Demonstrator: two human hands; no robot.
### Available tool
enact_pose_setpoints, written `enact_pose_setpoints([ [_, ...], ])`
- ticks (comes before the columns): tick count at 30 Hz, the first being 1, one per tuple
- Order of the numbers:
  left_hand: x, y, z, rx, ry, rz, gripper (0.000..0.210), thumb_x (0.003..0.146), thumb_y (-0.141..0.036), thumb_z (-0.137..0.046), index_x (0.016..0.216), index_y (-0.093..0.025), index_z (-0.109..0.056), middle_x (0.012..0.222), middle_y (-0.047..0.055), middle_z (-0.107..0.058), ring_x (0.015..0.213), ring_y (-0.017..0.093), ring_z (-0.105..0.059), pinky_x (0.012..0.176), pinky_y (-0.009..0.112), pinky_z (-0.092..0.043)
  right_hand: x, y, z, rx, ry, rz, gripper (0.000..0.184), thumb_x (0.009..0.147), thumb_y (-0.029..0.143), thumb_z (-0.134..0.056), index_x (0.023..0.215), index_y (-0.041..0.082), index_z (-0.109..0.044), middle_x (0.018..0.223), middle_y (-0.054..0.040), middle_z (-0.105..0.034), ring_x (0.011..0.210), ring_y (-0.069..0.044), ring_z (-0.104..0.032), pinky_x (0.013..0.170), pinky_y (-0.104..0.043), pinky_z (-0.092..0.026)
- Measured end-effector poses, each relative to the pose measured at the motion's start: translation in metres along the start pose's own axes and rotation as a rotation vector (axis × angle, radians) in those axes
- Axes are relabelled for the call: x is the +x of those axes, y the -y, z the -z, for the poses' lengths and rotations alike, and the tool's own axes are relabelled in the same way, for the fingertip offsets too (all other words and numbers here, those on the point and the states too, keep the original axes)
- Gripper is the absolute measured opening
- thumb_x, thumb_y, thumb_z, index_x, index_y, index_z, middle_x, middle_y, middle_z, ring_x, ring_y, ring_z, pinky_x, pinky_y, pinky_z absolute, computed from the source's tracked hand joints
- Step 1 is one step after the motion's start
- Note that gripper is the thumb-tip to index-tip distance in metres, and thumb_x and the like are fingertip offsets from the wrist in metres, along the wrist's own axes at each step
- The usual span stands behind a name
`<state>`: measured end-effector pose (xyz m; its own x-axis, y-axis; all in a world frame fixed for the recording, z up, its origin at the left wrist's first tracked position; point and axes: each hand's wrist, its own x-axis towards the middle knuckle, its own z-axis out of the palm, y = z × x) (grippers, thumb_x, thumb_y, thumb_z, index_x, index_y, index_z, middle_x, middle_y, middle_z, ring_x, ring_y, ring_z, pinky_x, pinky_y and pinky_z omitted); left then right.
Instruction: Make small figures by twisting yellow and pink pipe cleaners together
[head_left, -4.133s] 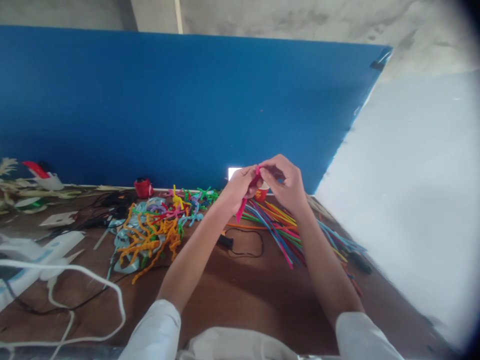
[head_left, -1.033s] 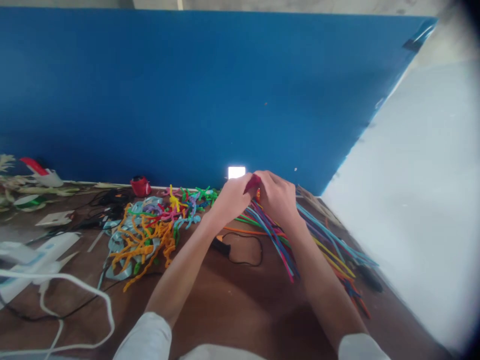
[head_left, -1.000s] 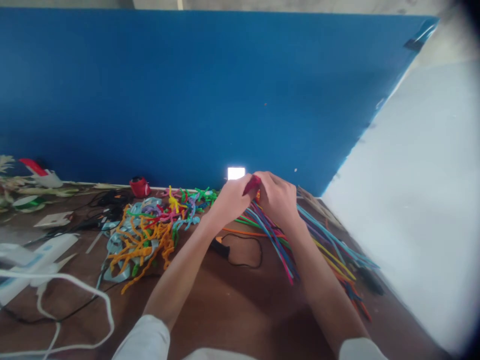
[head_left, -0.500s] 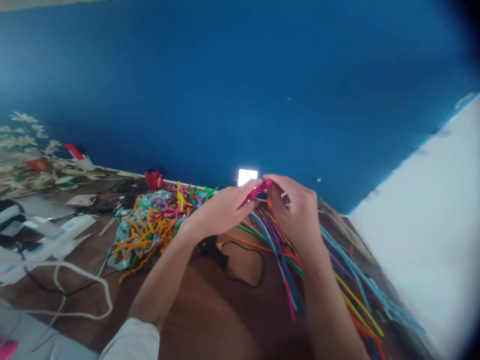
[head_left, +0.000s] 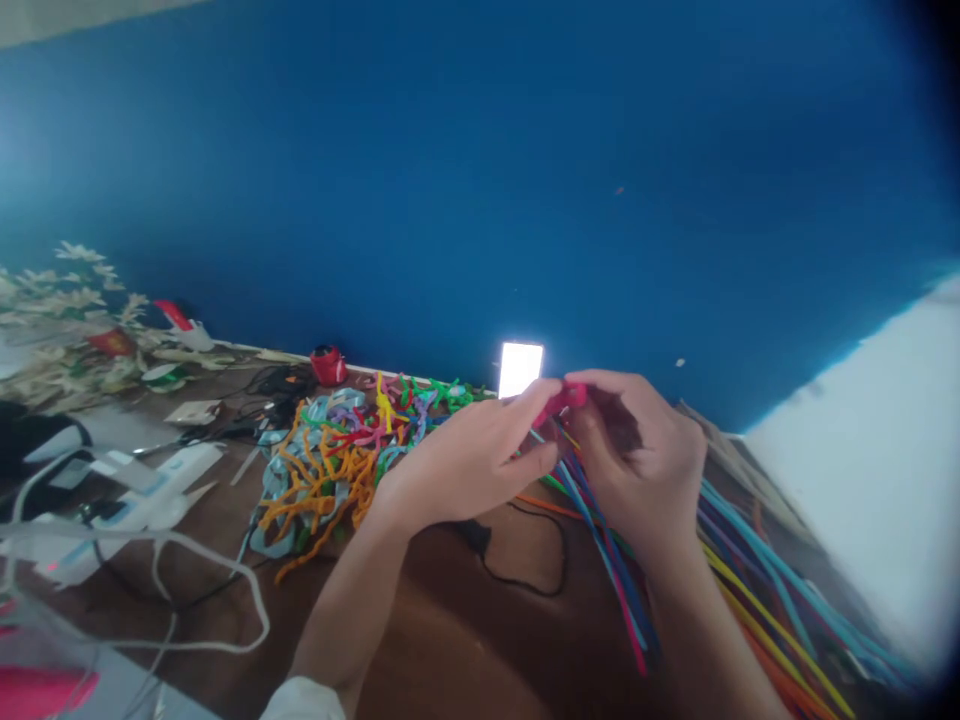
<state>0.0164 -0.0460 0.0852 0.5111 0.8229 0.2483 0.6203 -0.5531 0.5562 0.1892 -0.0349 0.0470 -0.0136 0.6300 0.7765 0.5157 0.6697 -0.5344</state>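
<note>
Between my two hands is a short pink-red pipe cleaner (head_left: 559, 401), bent or twisted, its exact shape partly hidden by fingers. My left hand (head_left: 480, 455) pinches its left end between thumb and fingers. At the other end, my right hand (head_left: 645, 450) grips it with thumb and index finger, the remaining fingers curled. Below the hands, long straight pipe cleaners (head_left: 600, 520) in blue, pink, orange and green lie on the brown table (head_left: 450, 640). Left of my left hand sits a pile of bent orange pipe cleaners (head_left: 322, 480), mixed with several other colours.
A bright white lit panel (head_left: 520, 370) stands by the blue wall (head_left: 450, 180). Behind the pile is a red container (head_left: 328, 366). A white power strip (head_left: 142, 500) and looping white cable (head_left: 225, 645) occupy the left. A black cord (head_left: 517, 582) lies below my hands.
The whole view has shifted, so things appear farther right and slightly lower. Both hands still grip the pink-red pipe cleaner, and my right hand has turned a little.
</note>
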Motion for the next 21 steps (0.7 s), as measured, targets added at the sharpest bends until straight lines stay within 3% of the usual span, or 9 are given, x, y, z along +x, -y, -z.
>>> enact_pose_setpoints([
  [3, 0.002, 0.003, 0.006, -0.031, 0.077, -0.011, 0.024, 0.093, -0.029, -0.05, 0.115, -0.021, -0.053, 0.082, 0.001, -0.065, 0.069, 0.016, -0.054, 0.061, 0.027, -0.035, -0.001, 0.004, -0.001, -0.006, 0.015, 0.005, 0.019, 0.092, 0.022, -0.059, 0.108, 0.026, -0.068, 0.086, -0.0018, -0.073, 0.067, -0.016, -0.068, 0.062, -0.029, -0.053],
  [7, 0.01, 0.002, 0.002, -0.13, 0.062, -0.025, 0.027, 0.094, -0.029, -0.048, 0.119, -0.022, -0.052, 0.083, 0.002, -0.066, 0.067, 0.015, -0.055, 0.061, 0.026, -0.037, 0.003, 0.011, 0.005, -0.101, 0.014, -0.037, 0.019, 0.093, 0.021, -0.056, 0.108, 0.026, -0.067, 0.091, -0.0034, -0.074, 0.074, -0.018, -0.07, 0.064, -0.029, -0.053],
  [11, 0.006, -0.001, -0.001, -0.18, 0.068, 0.01, 0.024, 0.096, -0.029, -0.046, 0.118, -0.024, -0.053, 0.083, 0.001, -0.068, 0.067, 0.015, -0.058, 0.058, 0.026, -0.038, 0.006, 0.023, 0.016, -0.125, 0.107, -0.069, 0.016, 0.093, 0.017, -0.054, 0.104, 0.025, -0.064, 0.091, -0.0023, -0.074, 0.074, -0.016, -0.069, 0.066, -0.027, -0.053],
  [14, 0.001, 0.0, 0.003, -0.129, 0.047, -0.012, 0.019, 0.099, -0.037, -0.045, 0.104, -0.024, -0.058, 0.089, 0.002, -0.069, 0.072, 0.016, -0.059, 0.062, 0.027, -0.039, 0.002, 0.034, 0.023, -0.124, 0.211, -0.068, 0.018, 0.09, 0.012, -0.053, 0.1, 0.025, -0.062, 0.089, -0.0009, -0.073, 0.075, -0.016, -0.068, 0.069, -0.026, -0.051],
  [17, -0.004, -0.001, 0.003, -0.071, 0.012, -0.049, 0.021, 0.1, -0.028, -0.043, 0.089, -0.023, -0.059, 0.086, 0.0, -0.068, 0.072, 0.014, -0.056, 0.066, 0.026, -0.038, -0.005, 0.044, 0.03, -0.17, 0.249, -0.07, 0.022, 0.087, 0.009, -0.054, 0.101, 0.024, -0.061, 0.086, 0.0003, -0.071, 0.072, -0.014, -0.064, 0.066, -0.025, -0.046],
  [21, -0.009, -0.009, -0.001, -0.012, -0.009, -0.054, 0.019, 0.098, -0.023, -0.045, 0.09, -0.023, -0.062, 0.086, -0.002, -0.07, 0.073, 0.013, -0.057, 0.068, 0.025, -0.039, -0.011, 0.052, 0.045, -0.208, 0.328, -0.096, 0.024, 0.086, 0.007, -0.053, 0.102, 0.025, -0.061, 0.082, 0.0003, -0.069, 0.071, -0.016, -0.063, 0.064, -0.026, -0.044],
])
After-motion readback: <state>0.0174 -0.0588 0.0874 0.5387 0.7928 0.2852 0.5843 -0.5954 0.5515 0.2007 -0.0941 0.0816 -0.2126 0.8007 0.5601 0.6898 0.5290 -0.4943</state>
